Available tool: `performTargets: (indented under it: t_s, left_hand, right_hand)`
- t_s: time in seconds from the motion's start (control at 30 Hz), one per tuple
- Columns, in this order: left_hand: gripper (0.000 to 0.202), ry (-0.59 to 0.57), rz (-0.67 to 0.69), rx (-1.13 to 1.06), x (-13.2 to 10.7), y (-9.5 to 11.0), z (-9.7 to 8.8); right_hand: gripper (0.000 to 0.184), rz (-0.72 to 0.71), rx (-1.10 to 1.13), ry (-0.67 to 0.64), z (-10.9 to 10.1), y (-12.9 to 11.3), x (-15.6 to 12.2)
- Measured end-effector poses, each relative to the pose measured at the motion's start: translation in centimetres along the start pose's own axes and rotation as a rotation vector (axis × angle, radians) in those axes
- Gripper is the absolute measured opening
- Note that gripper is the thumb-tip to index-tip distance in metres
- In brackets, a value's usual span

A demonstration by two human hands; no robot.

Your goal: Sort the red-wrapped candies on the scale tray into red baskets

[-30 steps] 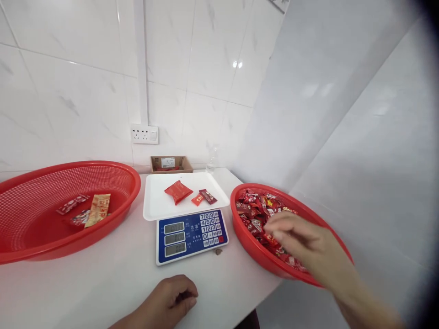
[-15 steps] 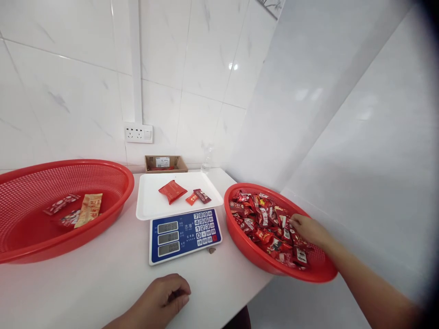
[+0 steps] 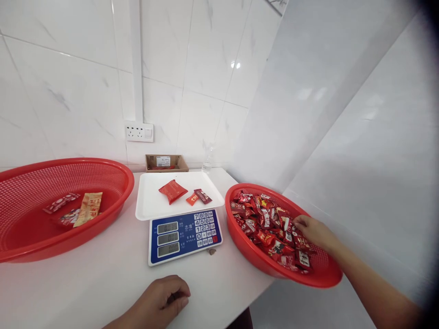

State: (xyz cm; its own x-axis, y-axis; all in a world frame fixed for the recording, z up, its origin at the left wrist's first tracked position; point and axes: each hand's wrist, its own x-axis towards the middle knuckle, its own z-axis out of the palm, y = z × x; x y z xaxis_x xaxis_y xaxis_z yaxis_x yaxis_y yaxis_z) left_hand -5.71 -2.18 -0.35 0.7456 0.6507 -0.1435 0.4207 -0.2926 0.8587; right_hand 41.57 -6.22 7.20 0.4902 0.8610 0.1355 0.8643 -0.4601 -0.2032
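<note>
My right hand [image 3: 313, 233] reaches over the right red basket [image 3: 240, 244], fingertips pinched at a red snack packet [image 3: 288, 230] in the heap; the fingers partly cover their contact. Near the front of the table lies my left hand [image 3: 164, 297], loosely curled, with nothing visible in it. Between the baskets stands a digital scale [image 3: 187, 252] with a white tray [image 3: 147, 201]. On that tray are a larger red packet [image 3: 173, 191], a small orange-red packet [image 3: 192, 198] and a dark red packet [image 3: 203, 196].
At left is another red basket [image 3: 116, 203] holding a tan packet [image 3: 88, 209] and red packets [image 3: 61, 202]. Behind the scale are an open cardboard box [image 3: 181, 163] and a clear object [image 3: 207, 160]. A small brown piece [image 3: 212, 252] lies beside the scale.
My right hand has shifted only slightly right, still at the packets, and the right basket's near end sits a little lower in view. My left hand and the tray's packets have not moved.
</note>
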Motion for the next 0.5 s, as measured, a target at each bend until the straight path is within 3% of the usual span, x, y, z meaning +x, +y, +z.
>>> performTargets:
  t_s: [0.33, 0.5]
  left_hand:
    - [0.020, -0.005, -0.023, -0.020, -0.22, 0.91, -0.20]
    - [0.019, -0.002, -0.008, -0.018, -0.07, 0.49, -0.13]
  right_hand:
    - [0.024, -0.045, 0.011, -0.018, 0.20, -0.12, -0.05]
    - [0.039, -0.044, 0.007, -0.071, 0.26, -0.25, -0.24]
